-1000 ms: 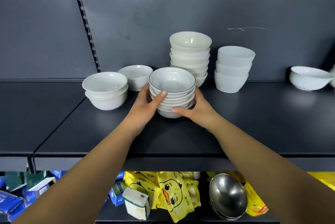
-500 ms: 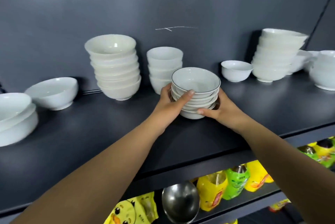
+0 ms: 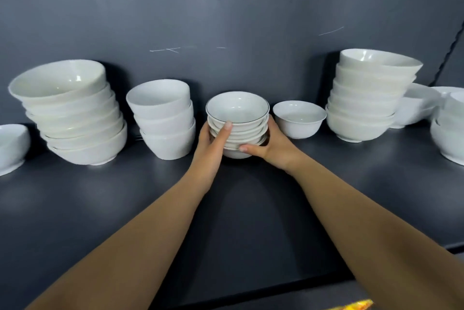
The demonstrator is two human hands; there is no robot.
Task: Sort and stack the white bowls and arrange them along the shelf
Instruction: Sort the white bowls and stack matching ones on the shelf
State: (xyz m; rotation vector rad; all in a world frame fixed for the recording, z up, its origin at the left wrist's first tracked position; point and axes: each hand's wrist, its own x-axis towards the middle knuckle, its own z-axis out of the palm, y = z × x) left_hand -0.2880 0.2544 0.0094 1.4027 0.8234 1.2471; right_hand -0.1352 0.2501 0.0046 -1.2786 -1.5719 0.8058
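Left grip [image 3: 211,151]: clamped on the stack's left side, thumb up its front.
Right grip [image 3: 275,145]: clamped on its right side.
Stack [image 3: 237,108]: between both grips, base at the shelf [image 3: 251,209].
Bowl [image 3: 298,119]: just right of the right grip.

One wide-angle view, worn on the person's head, faces the shelf [image 3: 75,209] squarely and tilts slightly down, close in; the back panel [image 3: 226,8] fills the upper half, the left forearm [image 3: 113,264] and right forearm [image 3: 376,234] enter from the lower corners
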